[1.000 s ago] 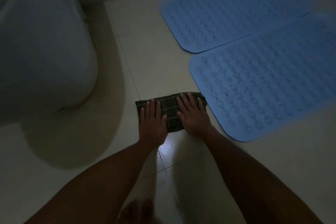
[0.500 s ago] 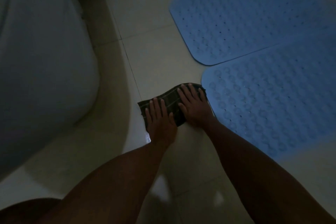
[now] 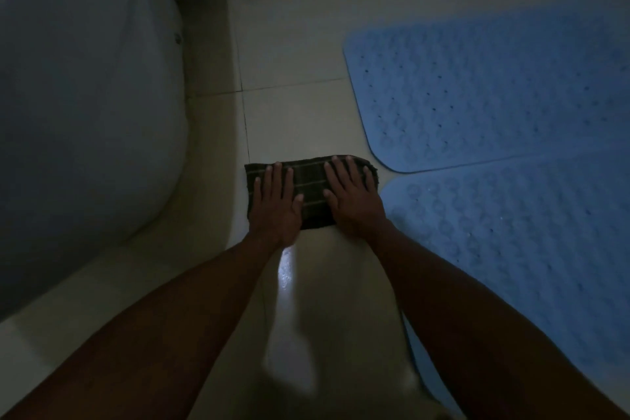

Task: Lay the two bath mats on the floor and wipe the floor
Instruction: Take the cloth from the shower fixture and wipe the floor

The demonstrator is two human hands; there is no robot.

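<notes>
The two hands are covering much of the dark cloth (image 3: 312,196) — its parts under the palms are hidden. Both blue mats, the far mat (image 3: 494,85) and the near mat (image 3: 531,249), are running out past the right edge, and the right forearm is hiding the near mat's lower corner.

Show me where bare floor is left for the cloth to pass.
Bare tile runs ahead of the cloth, between the white fixture and the far blue mat, up to the wall. Crowded rightward: the near blue mat sits beside the right hand.

Tiled floor (image 3: 293,44): cloth (image 3: 312,194), two mats (image 3: 494,92)
</notes>
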